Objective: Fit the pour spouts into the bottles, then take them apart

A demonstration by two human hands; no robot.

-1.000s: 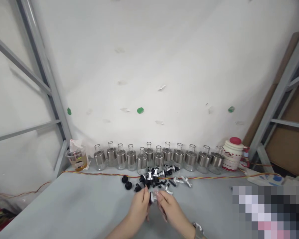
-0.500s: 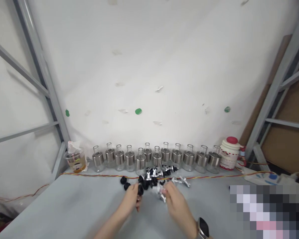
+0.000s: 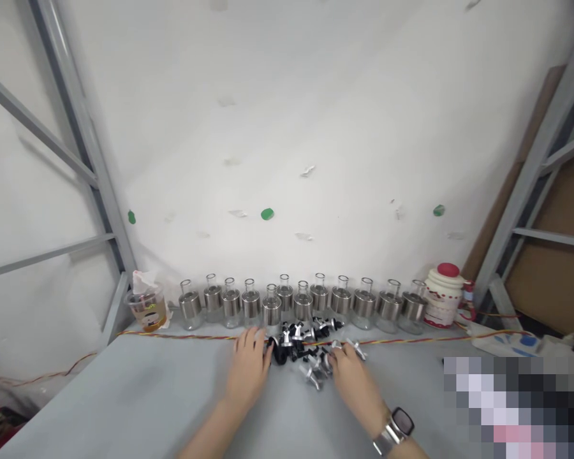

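My left hand lies palm down on the grey table, fingers stretched forward and slightly apart. Its thumb side touches the black round caps at the pile's left edge; it covers the spot where other black caps lay. My right hand, with a watch on the wrist, is at the pile's right side. Its thumb and fingers close on a silver spout piece, partly hidden by the fingers. Loose silver spout pieces lie just left of it. Black-and-silver bottle stoppers are heaped between the hands.
Behind the pile stand several glass bottles with metal sleeves, open at the neck. A plastic cup is at the left, a cream jar and a white power strip at the right. A twisted cable crosses the table.
My left hand has opened from a grip on a black cap and moved forward and left, flat on the table. My right hand has shifted right, leaving silver spout pieces in front of the pile.
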